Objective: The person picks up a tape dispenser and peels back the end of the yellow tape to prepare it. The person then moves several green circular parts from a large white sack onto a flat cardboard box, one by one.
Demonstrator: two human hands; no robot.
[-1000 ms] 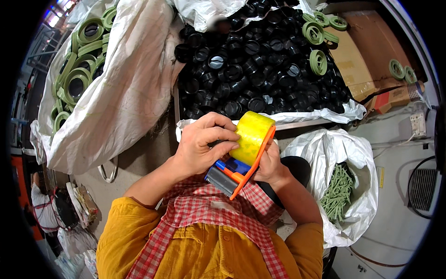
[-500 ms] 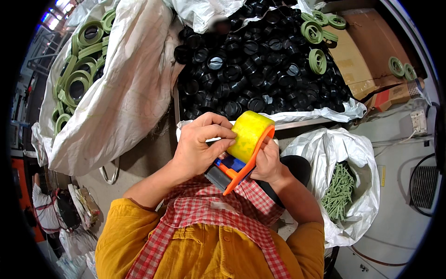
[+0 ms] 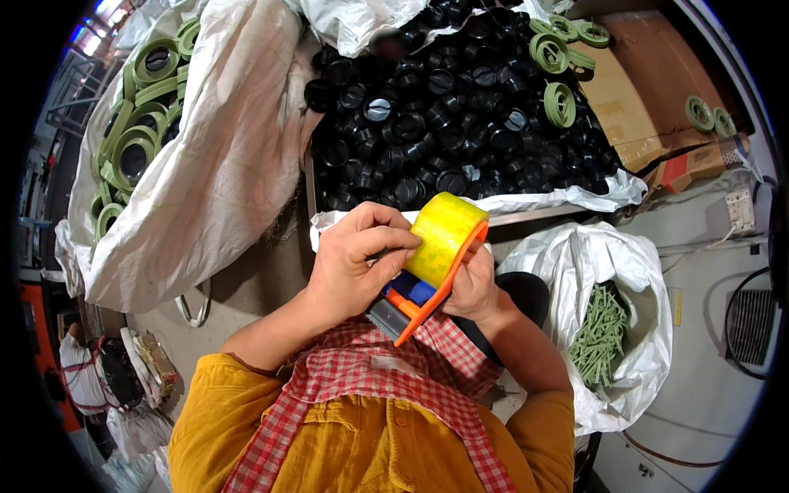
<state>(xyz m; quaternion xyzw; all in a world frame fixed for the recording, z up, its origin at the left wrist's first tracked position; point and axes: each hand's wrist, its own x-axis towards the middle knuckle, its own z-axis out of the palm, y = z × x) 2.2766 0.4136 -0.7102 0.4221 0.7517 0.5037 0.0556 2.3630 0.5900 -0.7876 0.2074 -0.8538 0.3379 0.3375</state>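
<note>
A tape dispenser with an orange frame (image 3: 445, 289), a blue roller and a dark toothed edge is up in front of my apron. Its roll of yellow tape (image 3: 445, 236) faces upward. From the right side, my right hand (image 3: 472, 283) grips the dispenser, with some fingers hidden behind the frame. The thumb and forefinger of my left hand (image 3: 362, 256) are pinched together against the left side of the roll. Whatever lies between those fingertips, perhaps the tape's loose end, is too small to make out.
Beyond my hands stands a lined bin of black round caps (image 3: 444, 135), with several green rings (image 3: 560, 105) at its right. A white sack (image 3: 205, 164) of green rings is on the left. At right, a white bag (image 3: 649, 345) holds thin green strips, below a cardboard box (image 3: 629, 107).
My left fingertips have shifted slightly along the roll's side, and the pinch looks tighter. The dispenser stays almost in place in my right hand.
</note>
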